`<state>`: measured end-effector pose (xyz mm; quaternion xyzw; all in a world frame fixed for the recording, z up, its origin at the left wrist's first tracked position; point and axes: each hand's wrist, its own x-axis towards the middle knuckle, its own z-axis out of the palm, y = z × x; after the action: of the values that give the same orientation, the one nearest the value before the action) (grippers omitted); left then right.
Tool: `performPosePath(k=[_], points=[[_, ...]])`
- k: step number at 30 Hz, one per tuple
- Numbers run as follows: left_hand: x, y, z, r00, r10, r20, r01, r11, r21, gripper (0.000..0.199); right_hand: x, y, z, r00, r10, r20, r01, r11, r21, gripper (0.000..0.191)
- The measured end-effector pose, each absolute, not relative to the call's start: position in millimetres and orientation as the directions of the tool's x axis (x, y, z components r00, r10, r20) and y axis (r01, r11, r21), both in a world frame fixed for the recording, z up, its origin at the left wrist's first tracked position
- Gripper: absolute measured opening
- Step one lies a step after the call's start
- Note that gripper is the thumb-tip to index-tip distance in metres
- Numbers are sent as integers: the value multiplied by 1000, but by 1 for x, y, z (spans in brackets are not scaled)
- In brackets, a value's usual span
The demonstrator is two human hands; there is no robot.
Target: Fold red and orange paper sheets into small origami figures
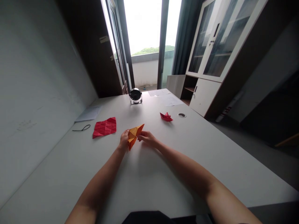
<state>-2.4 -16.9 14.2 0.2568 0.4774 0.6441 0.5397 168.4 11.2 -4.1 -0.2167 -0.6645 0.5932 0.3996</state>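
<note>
1. Fingers of the left hand were grasping the orange folded paper; those of the right hand touched its right side, but pinching I could not tell.
2. This paper was above the bench, between the red creased sheet and the red paper boat.

One head-worn view, looking forward and steeply down over the table; forearms entering at lower edge, window at top centre.
</note>
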Motion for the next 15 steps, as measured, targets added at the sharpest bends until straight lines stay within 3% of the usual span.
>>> performPosePath(k=[15], points=[[0, -15, 7, -281, 948, -148, -384, 30, 923, 24, 169, 12, -10, -599, 759, 254, -170, 190, -967, 42]])
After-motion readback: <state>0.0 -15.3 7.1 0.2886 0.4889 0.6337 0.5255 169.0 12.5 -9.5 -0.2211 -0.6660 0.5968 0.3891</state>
